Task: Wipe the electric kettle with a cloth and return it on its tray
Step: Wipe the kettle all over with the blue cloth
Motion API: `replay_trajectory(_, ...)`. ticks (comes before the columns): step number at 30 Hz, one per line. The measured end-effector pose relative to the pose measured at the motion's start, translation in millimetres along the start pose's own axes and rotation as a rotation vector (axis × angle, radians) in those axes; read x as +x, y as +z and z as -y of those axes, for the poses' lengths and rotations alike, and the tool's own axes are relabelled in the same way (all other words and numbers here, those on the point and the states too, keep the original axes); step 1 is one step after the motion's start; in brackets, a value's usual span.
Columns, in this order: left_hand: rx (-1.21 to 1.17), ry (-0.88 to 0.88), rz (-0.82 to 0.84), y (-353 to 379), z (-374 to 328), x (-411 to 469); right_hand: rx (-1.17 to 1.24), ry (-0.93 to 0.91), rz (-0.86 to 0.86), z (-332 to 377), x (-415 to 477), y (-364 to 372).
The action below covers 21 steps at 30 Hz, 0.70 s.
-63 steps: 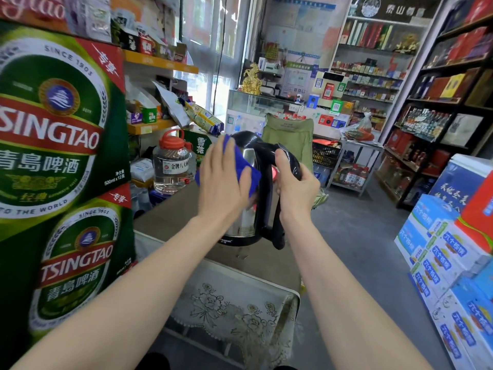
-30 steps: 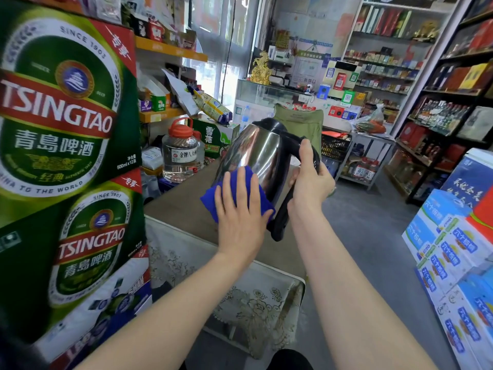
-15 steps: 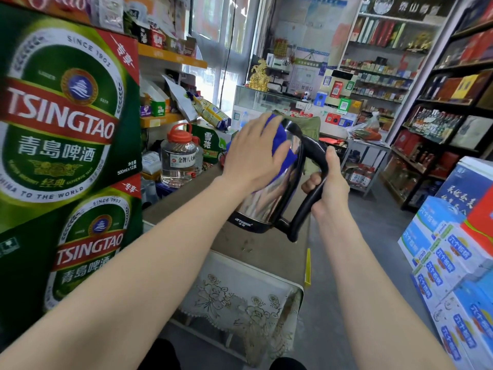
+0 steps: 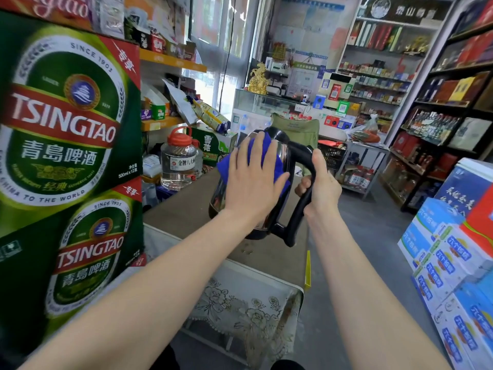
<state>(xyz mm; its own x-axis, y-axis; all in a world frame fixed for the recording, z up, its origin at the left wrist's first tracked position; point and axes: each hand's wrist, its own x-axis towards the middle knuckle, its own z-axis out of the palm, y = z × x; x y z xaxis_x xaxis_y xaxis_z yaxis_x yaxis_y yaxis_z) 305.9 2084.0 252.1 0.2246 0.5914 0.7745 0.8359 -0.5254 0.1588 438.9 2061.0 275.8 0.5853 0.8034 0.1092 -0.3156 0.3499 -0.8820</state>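
My right hand [image 4: 321, 186] grips the kettle [image 4: 277, 156] by its handle to steady it aloft, so my flat left hand [image 4: 253, 180] can press the blue cloth [image 4: 266, 153] against its side.

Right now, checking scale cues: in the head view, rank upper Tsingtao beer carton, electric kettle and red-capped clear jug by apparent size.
1. Upper Tsingtao beer carton, though nearness inflates it.
2. Electric kettle.
3. Red-capped clear jug, smaller, but farther away.

Blue cloth [image 4: 266, 158] on silver, black-handled kettle [image 4: 282, 156]; green-and-red beer cartons [image 4: 66, 124]; cream floral lace tablecloth [image 4: 248, 311]
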Motion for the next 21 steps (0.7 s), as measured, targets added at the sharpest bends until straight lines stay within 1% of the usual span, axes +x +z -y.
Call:
replay_trajectory(1,-0.04,0.024,0.002,-2,5,7,0.006,-0.002,0.0,2,-1,0)
replay_trajectory(2,-0.11,0.013,0.002,-4,10,13,0.009,-0.007,0.005,3,-1,0)
replay_trajectory(3,-0.208,-0.04,0.01,-5,15,16,0.007,-0.009,0.015,5,-1,-1)
replay_trajectory(6,-0.516,-0.301,0.006,-3,27,7,-0.035,-0.044,0.061,7,-1,-3)
replay_trajectory(8,-0.638,-0.455,0.01,5,29,-13,-0.122,-0.106,0.095,2,-1,-3)
replay_trajectory(10,-0.676,-0.551,0.012,15,32,-33,-0.195,-0.149,0.123,-10,-1,-3)
replay_trajectory(12,-0.666,-0.595,-0.002,22,35,-48,-0.189,-0.166,0.14,-26,-1,-6)
replay_trajectory(15,-0.642,-0.586,-0.018,28,39,-64,-0.157,-0.165,0.156,-48,-2,-13)
replay_trajectory(18,-0.645,-0.578,-0.024,36,44,-74,-0.107,-0.122,0.162,-63,2,-15)
replay_trajectory(21,-0.634,-0.575,-0.013,47,49,-83,-0.115,-0.105,0.212,-75,8,-18)
